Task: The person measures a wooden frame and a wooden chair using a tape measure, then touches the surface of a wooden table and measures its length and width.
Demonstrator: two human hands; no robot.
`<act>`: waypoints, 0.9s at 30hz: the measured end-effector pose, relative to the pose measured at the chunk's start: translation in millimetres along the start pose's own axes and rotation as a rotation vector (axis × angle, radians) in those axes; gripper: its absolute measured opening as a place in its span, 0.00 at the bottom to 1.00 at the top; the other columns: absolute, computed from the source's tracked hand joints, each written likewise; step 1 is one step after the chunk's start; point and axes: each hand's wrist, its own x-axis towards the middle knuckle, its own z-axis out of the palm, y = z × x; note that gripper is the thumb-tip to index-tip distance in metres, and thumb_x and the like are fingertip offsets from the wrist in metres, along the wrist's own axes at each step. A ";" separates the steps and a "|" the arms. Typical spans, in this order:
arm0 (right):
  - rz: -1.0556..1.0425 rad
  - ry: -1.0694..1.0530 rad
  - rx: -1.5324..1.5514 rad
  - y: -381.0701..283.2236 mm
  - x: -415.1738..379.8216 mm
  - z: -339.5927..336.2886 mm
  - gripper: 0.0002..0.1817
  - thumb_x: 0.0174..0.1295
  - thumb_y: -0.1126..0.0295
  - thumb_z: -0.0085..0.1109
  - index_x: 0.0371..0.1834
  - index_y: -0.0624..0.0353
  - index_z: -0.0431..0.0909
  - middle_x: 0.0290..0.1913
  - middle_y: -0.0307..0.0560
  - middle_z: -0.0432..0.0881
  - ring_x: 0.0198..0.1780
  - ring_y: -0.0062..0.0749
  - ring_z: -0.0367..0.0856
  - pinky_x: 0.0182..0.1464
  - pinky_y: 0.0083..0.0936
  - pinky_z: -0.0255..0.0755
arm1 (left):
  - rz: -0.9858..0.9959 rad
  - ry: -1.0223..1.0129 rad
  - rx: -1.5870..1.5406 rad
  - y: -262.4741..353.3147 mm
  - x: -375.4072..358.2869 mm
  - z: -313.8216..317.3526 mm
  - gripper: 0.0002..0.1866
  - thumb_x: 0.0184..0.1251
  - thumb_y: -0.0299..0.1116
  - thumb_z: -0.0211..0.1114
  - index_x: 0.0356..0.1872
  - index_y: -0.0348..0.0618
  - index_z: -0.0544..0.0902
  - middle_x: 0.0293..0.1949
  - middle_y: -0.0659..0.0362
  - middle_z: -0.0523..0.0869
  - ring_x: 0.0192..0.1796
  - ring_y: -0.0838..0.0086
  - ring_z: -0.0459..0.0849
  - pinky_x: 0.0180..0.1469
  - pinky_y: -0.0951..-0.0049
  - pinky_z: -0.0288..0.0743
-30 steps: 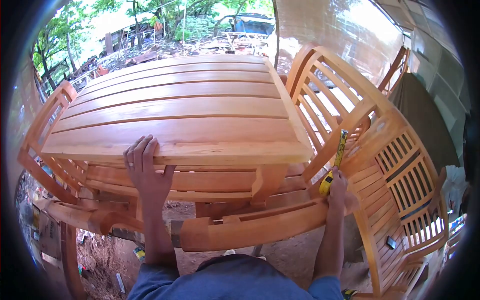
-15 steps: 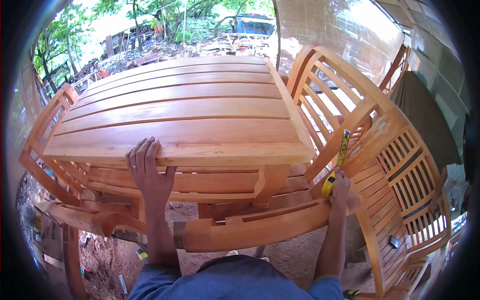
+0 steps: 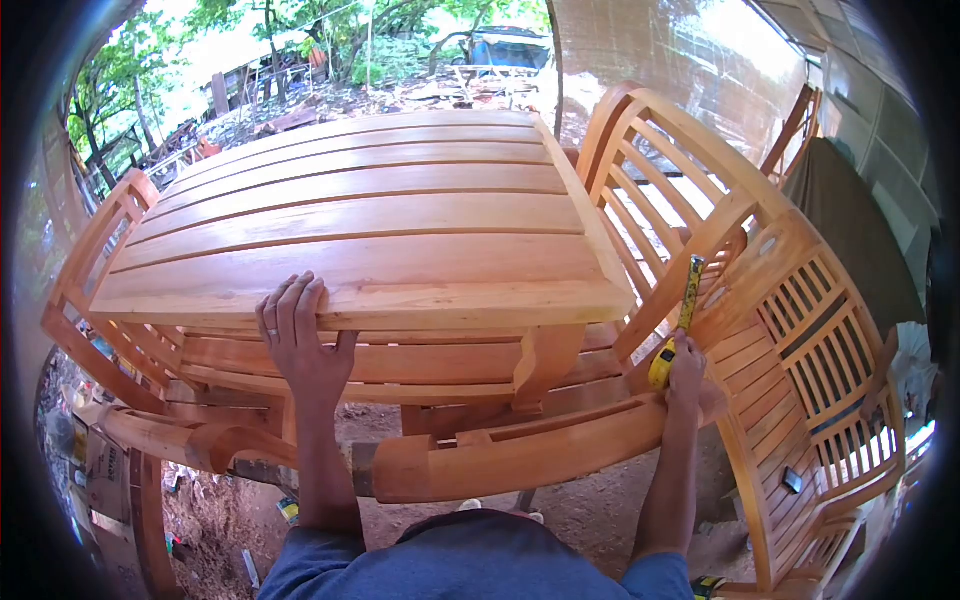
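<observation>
A slatted wooden table top [image 3: 380,262] spans the middle of the head view. On its near edge rests my left hand [image 3: 303,330], fingers laid over the top and thumb at the edge below; it holds no tool. My right hand [image 3: 685,370] is closed round a yellow tape measure [image 3: 661,366], to the right of the table's near corner. A short length of its blade [image 3: 691,290] sticks out, pointing up and away from me. Below both hands runs a curved wooden rail [image 3: 520,458], apart from the table top's edge.
On the right stands a slatted wooden bench [image 3: 765,400] with a small dark phone-like object [image 3: 792,481] on its seat. Another slatted backrest [image 3: 660,190] rises behind the table's right side. A wooden chair [image 3: 95,270] is at the left. Cardboard [image 3: 105,480] and litter lie at lower left.
The view has shifted very slightly, so everything sits a few pixels to the right. Both hands keep their places, the left on the table edge and the right round the tape measure.
</observation>
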 end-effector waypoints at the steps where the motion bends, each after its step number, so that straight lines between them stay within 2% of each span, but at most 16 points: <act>1: -0.008 0.011 -0.024 1.2 1.3 -0.3 0.19 0.68 0.57 0.55 0.34 0.66 0.82 0.27 0.38 0.73 0.27 0.22 0.69 0.31 0.23 0.65 | 0.000 0.002 0.004 0.4 0.1 0.0 0.29 0.38 0.29 0.71 0.49 0.42 0.76 0.51 0.54 0.79 0.57 0.57 0.76 0.61 0.52 0.65; 9: -0.024 0.055 -0.075 1.6 1.9 -0.3 0.20 0.67 0.57 0.56 0.33 0.68 0.81 0.27 0.42 0.74 0.30 0.25 0.69 0.35 0.26 0.66 | 0.013 -0.009 0.013 -1.9 -2.2 0.4 0.29 0.40 0.30 0.71 0.50 0.42 0.76 0.51 0.54 0.79 0.57 0.57 0.76 0.62 0.52 0.65; 12: 0.034 0.026 0.016 -3.7 -2.2 -0.4 0.22 0.66 0.56 0.55 0.33 0.69 0.80 0.28 0.45 0.75 0.31 0.29 0.70 0.38 0.29 0.66 | 0.002 -0.014 0.019 -0.5 -2.2 0.6 0.29 0.40 0.31 0.71 0.51 0.42 0.76 0.52 0.54 0.79 0.57 0.57 0.76 0.62 0.52 0.64; 18: -0.142 0.102 -0.211 14.6 13.7 -4.8 0.20 0.67 0.56 0.54 0.32 0.65 0.80 0.27 0.43 0.74 0.29 0.27 0.71 0.33 0.27 0.68 | 0.014 0.024 0.000 -3.0 -0.5 4.6 0.30 0.39 0.29 0.71 0.51 0.42 0.76 0.51 0.54 0.79 0.57 0.57 0.76 0.62 0.52 0.65; 21: 0.000 0.021 -0.032 11.6 10.7 -5.5 0.20 0.68 0.56 0.53 0.32 0.64 0.80 0.26 0.42 0.74 0.28 0.26 0.71 0.31 0.26 0.68 | 0.011 -0.003 0.004 -3.1 -2.5 0.6 0.30 0.38 0.28 0.70 0.50 0.42 0.76 0.51 0.54 0.79 0.57 0.57 0.76 0.61 0.52 0.65; 27: -0.014 0.084 -0.074 13.7 14.3 -3.1 0.19 0.68 0.56 0.53 0.32 0.64 0.79 0.27 0.40 0.72 0.26 0.25 0.70 0.31 0.26 0.67 | 0.012 -0.012 -0.014 -5.8 -3.4 1.0 0.30 0.38 0.27 0.71 0.51 0.42 0.76 0.52 0.54 0.79 0.58 0.56 0.75 0.62 0.53 0.65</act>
